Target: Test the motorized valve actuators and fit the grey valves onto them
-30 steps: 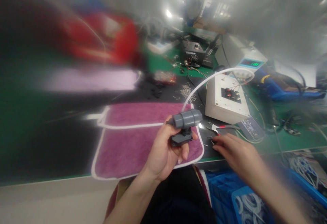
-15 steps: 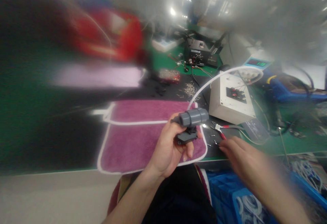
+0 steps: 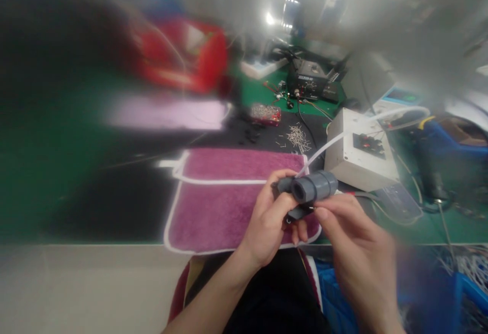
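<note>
My left hand (image 3: 269,222) is wrapped round a dark grey plastic fitting (image 3: 314,186) with a thick cylinder on top and a flat part beneath. A white tube (image 3: 324,148) rises from behind the fitting towards the right. Thumb and index finger of my right hand (image 3: 353,227) pinch a small, thin metal piece (image 3: 312,208) against the fitting's right side. Under my left hand lies a purple cloth (image 3: 217,212) with white edging.
A pile of small metal pins (image 3: 298,138) lies behind the cloth, near a red-rimmed box of pins (image 3: 266,114). On the right stands a white control box (image 3: 358,153); a black device (image 3: 310,80) is farther back. Blurred red bin (image 3: 213,59) at back left.
My right hand has moved from beside the red-handled cutters to the fitting and now pinches a small metal piece there. The fitting is turned, and the whole view has shifted.
</note>
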`<action>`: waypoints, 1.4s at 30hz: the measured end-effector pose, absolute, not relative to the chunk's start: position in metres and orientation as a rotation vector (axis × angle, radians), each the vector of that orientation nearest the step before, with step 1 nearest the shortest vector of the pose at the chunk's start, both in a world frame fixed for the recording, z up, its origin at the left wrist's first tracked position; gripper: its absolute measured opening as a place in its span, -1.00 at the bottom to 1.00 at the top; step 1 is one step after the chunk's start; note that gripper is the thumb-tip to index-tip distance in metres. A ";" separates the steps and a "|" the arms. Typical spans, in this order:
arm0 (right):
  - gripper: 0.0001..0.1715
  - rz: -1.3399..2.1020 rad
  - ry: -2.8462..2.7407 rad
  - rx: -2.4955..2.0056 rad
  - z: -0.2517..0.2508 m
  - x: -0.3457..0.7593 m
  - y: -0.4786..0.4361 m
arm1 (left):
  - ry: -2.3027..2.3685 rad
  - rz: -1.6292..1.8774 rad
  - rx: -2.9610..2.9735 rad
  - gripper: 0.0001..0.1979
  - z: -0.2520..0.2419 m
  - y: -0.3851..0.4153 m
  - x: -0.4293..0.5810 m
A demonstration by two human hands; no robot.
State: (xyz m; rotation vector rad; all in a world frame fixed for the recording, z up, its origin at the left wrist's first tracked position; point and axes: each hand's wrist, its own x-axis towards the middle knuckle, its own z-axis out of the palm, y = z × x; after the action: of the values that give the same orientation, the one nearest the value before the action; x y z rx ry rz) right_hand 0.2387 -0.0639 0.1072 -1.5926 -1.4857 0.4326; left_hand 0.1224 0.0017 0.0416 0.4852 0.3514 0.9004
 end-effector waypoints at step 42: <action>-0.86 0.087 -1.757 -1.699 0.127 0.256 -0.073 | 0.359 0.884 0.468 -0.55 0.042 0.001 0.120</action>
State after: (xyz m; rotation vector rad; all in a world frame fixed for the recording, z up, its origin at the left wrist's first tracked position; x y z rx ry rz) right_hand 0.2556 -0.0726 0.1267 -1.6986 -1.7565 0.0870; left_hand 0.1204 0.0015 0.0421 0.4681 0.3585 0.8839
